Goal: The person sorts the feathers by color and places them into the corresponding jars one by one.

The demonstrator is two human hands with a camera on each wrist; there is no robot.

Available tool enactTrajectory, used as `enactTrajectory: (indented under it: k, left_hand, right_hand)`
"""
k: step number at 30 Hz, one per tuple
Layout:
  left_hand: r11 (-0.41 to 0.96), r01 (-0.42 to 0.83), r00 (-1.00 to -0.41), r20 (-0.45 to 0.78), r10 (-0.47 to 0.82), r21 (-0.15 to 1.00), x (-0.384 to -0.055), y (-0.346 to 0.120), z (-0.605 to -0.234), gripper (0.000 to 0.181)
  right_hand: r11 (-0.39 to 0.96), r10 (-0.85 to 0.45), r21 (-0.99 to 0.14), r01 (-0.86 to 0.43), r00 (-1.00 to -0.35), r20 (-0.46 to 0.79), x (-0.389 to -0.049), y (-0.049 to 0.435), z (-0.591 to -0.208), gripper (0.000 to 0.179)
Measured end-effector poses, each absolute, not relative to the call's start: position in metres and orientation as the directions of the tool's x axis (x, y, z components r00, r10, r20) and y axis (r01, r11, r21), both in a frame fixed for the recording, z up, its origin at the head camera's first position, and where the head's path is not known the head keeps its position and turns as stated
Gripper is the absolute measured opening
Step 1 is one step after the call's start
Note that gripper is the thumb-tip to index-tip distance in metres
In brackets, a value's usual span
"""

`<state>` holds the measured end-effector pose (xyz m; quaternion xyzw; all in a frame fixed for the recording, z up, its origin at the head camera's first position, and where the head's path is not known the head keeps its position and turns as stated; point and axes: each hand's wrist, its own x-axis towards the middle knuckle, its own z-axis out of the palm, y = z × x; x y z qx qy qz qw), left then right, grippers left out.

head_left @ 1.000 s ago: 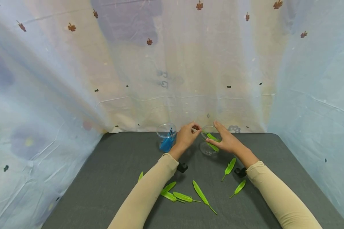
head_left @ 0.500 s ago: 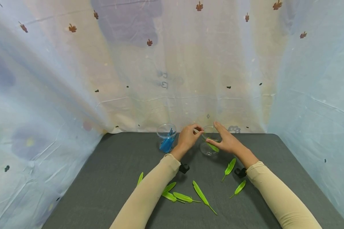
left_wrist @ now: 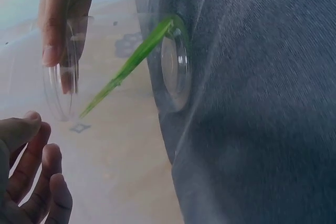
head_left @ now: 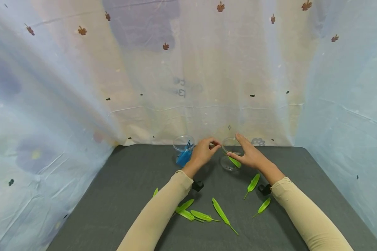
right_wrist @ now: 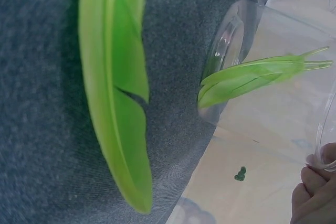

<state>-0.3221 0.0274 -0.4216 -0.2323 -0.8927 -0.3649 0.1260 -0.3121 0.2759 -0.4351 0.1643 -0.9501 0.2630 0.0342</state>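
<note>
Thumb and fingers of my right hand point(head_left: 250, 155) grip the rim of a clear plastic cup point(head_left: 230, 167), which stands on the dark table. Green feathers point(right_wrist: 252, 80) lean inside it, stems up, in the right wrist view. Just left of that rim is my left hand point(head_left: 204, 150), its fingers loosely bent. In the left wrist view its fingertips point(left_wrist: 31, 118) are beside the rim, with nothing visible between them. Whether they touch the rim, I cannot tell. A second clear cup point(head_left: 183, 143) with blue feathers point(head_left: 183, 158) stands to the left.
Loose green feathers lie on the grey-black table point(head_left: 113, 209): one long feather point(head_left: 220, 211) in front, a feather point(head_left: 253, 182) by the right wrist, a smaller feather point(head_left: 264, 205) and several near the left forearm. A patterned curtain point(head_left: 207, 76) hangs behind and at both sides.
A green feather that showed high in the right cup has dropped lower inside it. My left hand has drawn slightly left from the rim. The right hand stays on the cup.
</note>
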Motion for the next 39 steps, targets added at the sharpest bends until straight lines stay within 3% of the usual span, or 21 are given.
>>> enactTrajectory:
  k: [13, 22, 39]
  left_hand:
    - [0.607, 0.533, -0.846, 0.349, 0.404, 0.590, -0.309, -0.014, -0.425, 0.017]
    - [0.616, 0.549, -0.833, 0.301, 0.465, 0.566, -0.299, -0.050, -0.422, 0.010]
    - [0.683, 0.514, -0.855, 0.242, 0.459, 0.519, -0.278, -0.115, -0.420, 0.007]
  right_hand:
    - [0.817, -0.291, -0.479, -0.320, -0.947, 0.137, -0.312, 0.274, -0.436, 0.116]
    - [0.818, -0.295, -0.475, -0.323, -0.946, 0.135, -0.312, 0.274, -0.436, 0.115]
    - [0.819, -0.297, -0.472, -0.326, -0.945, 0.137, -0.313, 0.275, -0.436, 0.114]
